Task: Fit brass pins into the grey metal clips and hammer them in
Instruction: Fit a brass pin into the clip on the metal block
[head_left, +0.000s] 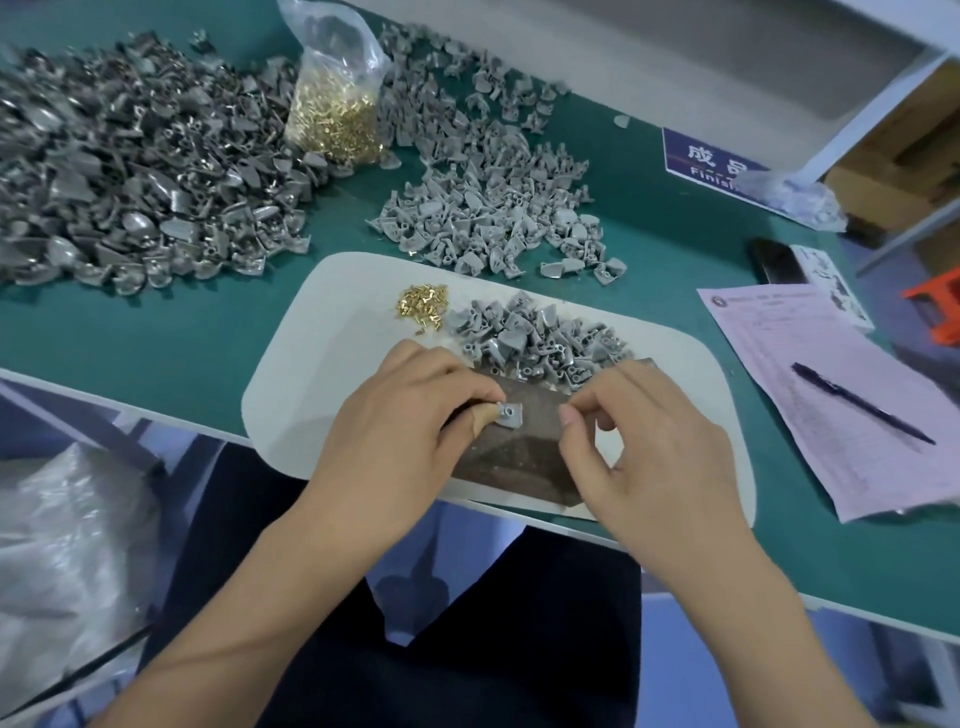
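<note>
The left hand is curling its fingers round one grey clip, thumb and forefinger pinching it down onto the top face of a dark metal block. The right hand is hovering just beside it with fingers drawn together in a pinch; whether a pin is sitting between them is too small to tell. No brass is showing at the clip's hole, so by my reading the pin-fitting step is under way and the pin is not yet seated.

The block is resting on a white mat on the green worktop. Touching the block's far edge is a small heap of grey clips, and just beside that a little scatter of loose brass pins. Further out are lying a bag of brass pins, a darker pile of clips on the left and a paler pile in the middle. No hammer is showing.

The next move is calling for a pin stood upright in the hole, the clip held flat and steady, then a hammer brought in.
</note>
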